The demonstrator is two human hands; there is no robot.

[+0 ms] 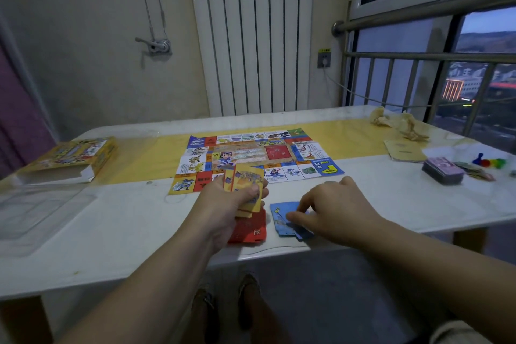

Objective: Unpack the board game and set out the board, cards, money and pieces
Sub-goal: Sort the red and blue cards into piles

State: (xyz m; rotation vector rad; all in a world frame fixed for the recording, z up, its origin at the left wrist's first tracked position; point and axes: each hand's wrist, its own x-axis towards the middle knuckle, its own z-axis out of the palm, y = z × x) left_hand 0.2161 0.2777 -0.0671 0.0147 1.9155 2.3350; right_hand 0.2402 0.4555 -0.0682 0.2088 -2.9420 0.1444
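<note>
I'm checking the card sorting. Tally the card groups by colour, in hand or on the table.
Yellow cards, fanned in the left hand: 1
Red pile on the table: 1
Blue pile under the right hand: 1
Purple stack, far right: 1
Total: 4

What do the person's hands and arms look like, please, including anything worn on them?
The left hand and right hand are bare: no gloves, rings, watch or bracelet show. Both forearms are bare too, with no sleeve in view down to the frame's lower edge.
</note>
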